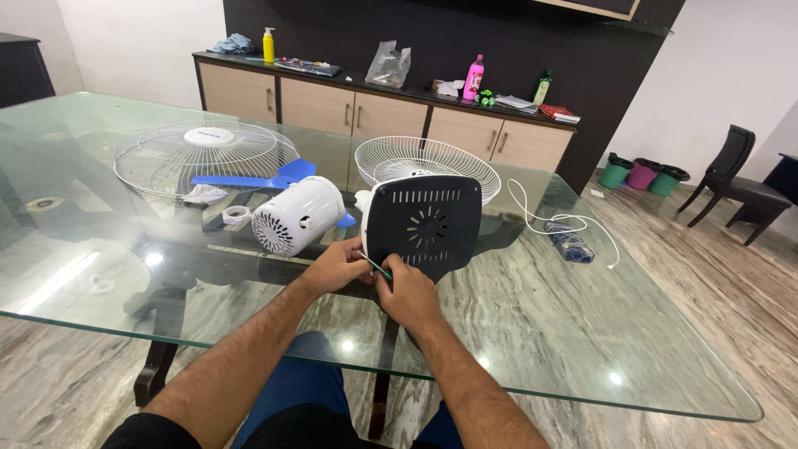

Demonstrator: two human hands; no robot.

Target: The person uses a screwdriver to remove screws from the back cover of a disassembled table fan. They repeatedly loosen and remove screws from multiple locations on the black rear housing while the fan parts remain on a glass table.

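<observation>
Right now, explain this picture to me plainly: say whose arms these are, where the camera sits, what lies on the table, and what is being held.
There is one picture, taken by a camera worn on a person's head, looking down over their own two bare arms. No machine is involved. The left hand and right hand meet at the lower edge of a dark, slotted fan base plate, standing on edge. Between the hands runs a thin green tool, probably a screwdriver; which hand grips it is hard to tell. On the glass table lie a white motor housing, a blue fan blade, two white wire grilles, a roll of tape and a white cable. Behind stands a sideboard carrying bottles.
</observation>
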